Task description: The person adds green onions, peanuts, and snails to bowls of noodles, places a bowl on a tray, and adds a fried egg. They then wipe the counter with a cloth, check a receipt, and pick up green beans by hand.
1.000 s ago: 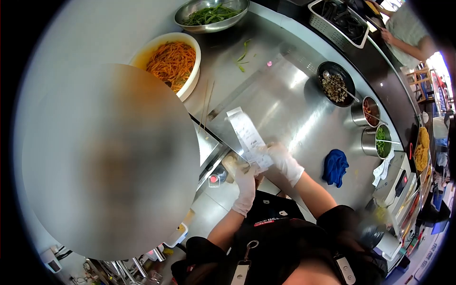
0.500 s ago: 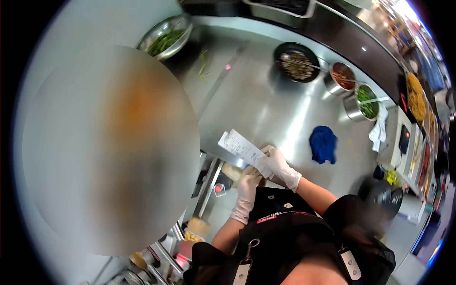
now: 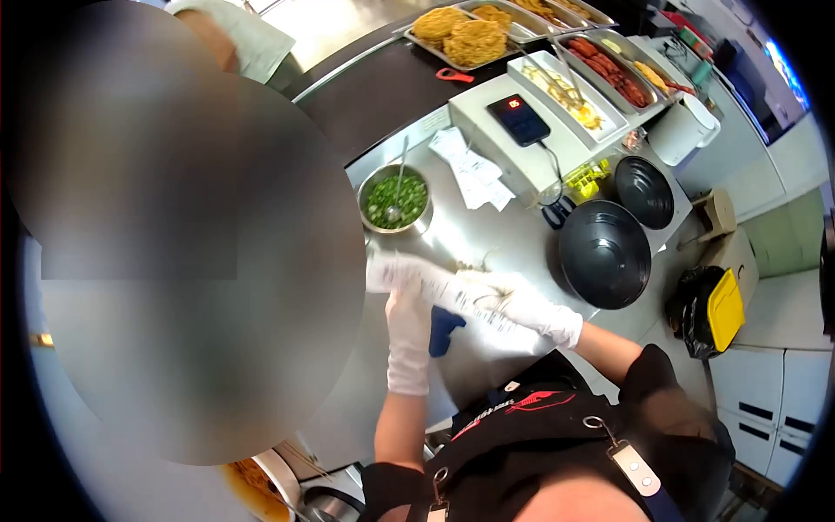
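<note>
Both hands wear white gloves and hold long printed paper slips [image 3: 444, 291] over the steel counter [image 3: 461, 374]. My left hand [image 3: 409, 317] is closed on the slips near their left end. My right hand [image 3: 522, 304] grips them farther right, fingers wrapped round the paper. A blue cloth [image 3: 445, 331] lies just behind the slips, partly hidden by them. Beyond my left hand stands a steel pot [image 3: 365, 204] of chopped greens with a ladle in it. More paper slips [image 3: 472, 170] rest on the counter past my hands.
Black bowls [image 3: 604, 255] stand at the right, beside a yellow item [image 3: 588, 178]. A phone-like device [image 3: 519, 119] sits near food trays [image 3: 557, 91]. Farther right are a white jug [image 3: 683, 130] and a bin with a yellow lid [image 3: 725, 311]. Another person's arm [image 3: 204, 36] shows at top left.
The view has swung to the right, bringing the bowls and trays closer. My left hand has moved farther along the slips, which are now spread between both hands.
</note>
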The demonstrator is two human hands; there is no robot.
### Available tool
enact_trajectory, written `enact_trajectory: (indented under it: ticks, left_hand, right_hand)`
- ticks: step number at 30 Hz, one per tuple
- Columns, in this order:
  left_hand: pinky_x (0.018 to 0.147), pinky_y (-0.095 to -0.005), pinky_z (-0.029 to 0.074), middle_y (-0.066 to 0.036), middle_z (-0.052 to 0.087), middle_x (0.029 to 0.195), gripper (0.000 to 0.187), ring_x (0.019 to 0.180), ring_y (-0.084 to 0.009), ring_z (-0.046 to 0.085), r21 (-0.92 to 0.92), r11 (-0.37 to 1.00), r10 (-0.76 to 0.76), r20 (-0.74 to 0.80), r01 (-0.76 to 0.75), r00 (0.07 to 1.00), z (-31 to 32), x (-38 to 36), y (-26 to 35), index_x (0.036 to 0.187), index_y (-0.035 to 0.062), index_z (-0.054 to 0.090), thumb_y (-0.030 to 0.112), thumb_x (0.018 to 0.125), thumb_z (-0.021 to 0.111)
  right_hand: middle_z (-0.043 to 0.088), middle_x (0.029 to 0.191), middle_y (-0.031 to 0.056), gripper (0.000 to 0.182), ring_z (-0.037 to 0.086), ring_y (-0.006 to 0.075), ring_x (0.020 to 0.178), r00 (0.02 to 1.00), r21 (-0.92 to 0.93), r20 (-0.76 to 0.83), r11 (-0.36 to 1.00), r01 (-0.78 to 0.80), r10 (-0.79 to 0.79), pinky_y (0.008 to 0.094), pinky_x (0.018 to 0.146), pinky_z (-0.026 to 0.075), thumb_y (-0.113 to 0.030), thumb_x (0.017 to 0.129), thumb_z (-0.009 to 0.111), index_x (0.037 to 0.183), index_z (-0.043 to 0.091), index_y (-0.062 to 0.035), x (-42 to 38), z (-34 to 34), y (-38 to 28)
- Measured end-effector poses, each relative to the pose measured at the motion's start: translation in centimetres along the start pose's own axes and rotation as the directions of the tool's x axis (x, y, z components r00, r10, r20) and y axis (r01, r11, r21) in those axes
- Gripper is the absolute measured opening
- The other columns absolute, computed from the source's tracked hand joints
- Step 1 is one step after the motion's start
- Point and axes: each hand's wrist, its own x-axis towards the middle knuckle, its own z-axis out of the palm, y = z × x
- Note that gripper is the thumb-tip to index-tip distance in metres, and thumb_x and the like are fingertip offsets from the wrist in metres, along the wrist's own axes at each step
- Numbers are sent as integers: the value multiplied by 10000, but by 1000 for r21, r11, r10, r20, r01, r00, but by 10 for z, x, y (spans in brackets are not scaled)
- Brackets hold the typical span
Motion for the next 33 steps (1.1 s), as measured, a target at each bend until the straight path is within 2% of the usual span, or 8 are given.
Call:
enact_trajectory:
  ticks: [8, 14, 17, 21, 25, 28, 30, 33]
  left_hand:
    - [734, -261, 482, -67, 648, 987, 249, 841, -137, 616, 216, 976, 17, 11, -19, 1000, 123, 175, -16, 1068, -21, 619, 114, 862, 649]
    - [631, -266, 494, -52, 680, 876, 176, 713, -127, 627, 382, 922, 53, 44, -66, 998, 165, 284, -12, 981, -18, 663, 84, 838, 672]
    - [628, -273, 496, -64, 695, 835, 129, 698, -135, 641, 566, 798, 170, 118, -207, 978, 150, 337, -36, 907, -10, 694, 50, 793, 689]
    - [659, -289, 521, -77, 702, 866, 286, 728, -151, 659, 854, 518, 169, -49, -46, 984, 117, 378, -60, 947, -11, 689, 109, 696, 758]
    - [756, -339, 526, -140, 705, 880, 337, 820, -230, 688, 970, 244, 251, -79, 16, 965, 100, 372, -81, 900, -18, 692, 189, 652, 789]
    - [835, -350, 493, -197, 671, 989, 576, 946, -310, 647, 993, 120, 222, -34, 7, 974, 116, 339, -64, 1184, -21, 574, 264, 720, 761]
    - [853, -360, 479, -208, 655, 1023, 584, 976, -338, 629, 953, -99, 525, 296, -288, 798, 108, 284, -50, 1272, -8, 499, 250, 793, 710]
    - [774, -311, 507, -158, 673, 974, 212, 859, -251, 657, 840, 132, 439, 427, -526, 791, 69, 176, 2, 1043, -38, 640, -48, 841, 577]
  right_hand:
    - [603, 1138, 8, 604, 540, 65, 972, 932, 175, -362, 982, 77, -8, 206, 869, 437, 12, 850, 621, 1408, 404, -71, 57, -117, -20]
    - [665, 971, 116, 415, 627, 192, 879, 815, -366, -532, 930, 24, -230, 266, 795, 476, -30, 849, 593, 1262, 560, -28, 143, -172, -3]
    - [637, 866, 209, 253, 635, 368, 867, 765, -723, -568, 629, -286, -304, 377, 715, 516, -35, 844, 498, 1051, 631, 22, 183, -172, 12]
    - [644, 743, 184, 149, 678, 315, 677, 795, -808, -575, 287, -515, -192, 380, 574, 554, -65, 819, 525, 897, 616, 23, 215, -157, 34]
    - [655, 733, 145, 166, 690, 273, 667, 837, -841, -540, 85, -534, -89, 357, 569, 559, -102, 794, 551, 885, 602, 26, 229, -146, 83]
    - [623, 882, 195, 211, 631, 260, 682, 864, -882, -456, -19, -471, -215, 385, 551, 503, -171, 837, 539, 957, 603, -9, 214, -140, 93]
    - [607, 961, 140, 185, 589, 263, 818, 781, -957, -238, 3, -290, -578, 352, 650, 481, -81, 779, 537, 938, 608, -18, 182, -123, 46]
    - [553, 833, 105, 112, 568, 267, 797, 839, -928, -197, 372, 6, -506, 354, 666, 476, -81, 721, 568, 831, 586, -66, 128, -65, 19]
